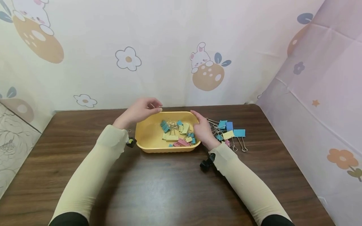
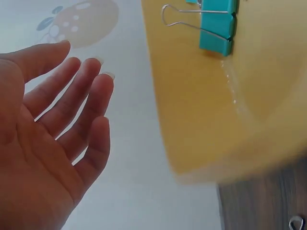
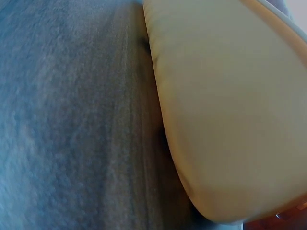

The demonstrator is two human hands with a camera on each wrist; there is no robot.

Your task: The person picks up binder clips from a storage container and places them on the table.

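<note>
A shallow yellow plastic tray sits near the table's back edge, with several teal, yellow and pink binder clips in it. My right hand grips the tray's right rim, its index finger stretched along the far right corner; its thumb is hidden. By the far left rim is my left hand, palm inward and fingers loosely bent, holding nothing. The left wrist view shows that hand apart from the tray wall, with a teal binder clip inside the tray. In the right wrist view, the tray's outer wall fills the right side.
Right of the tray lies a pile of larger binder clips, blue, teal, yellow and pink, with wire handles spread. A wire handle shows beside the left wrist. The brown wooden table meets a patterned wall covering behind and at the right.
</note>
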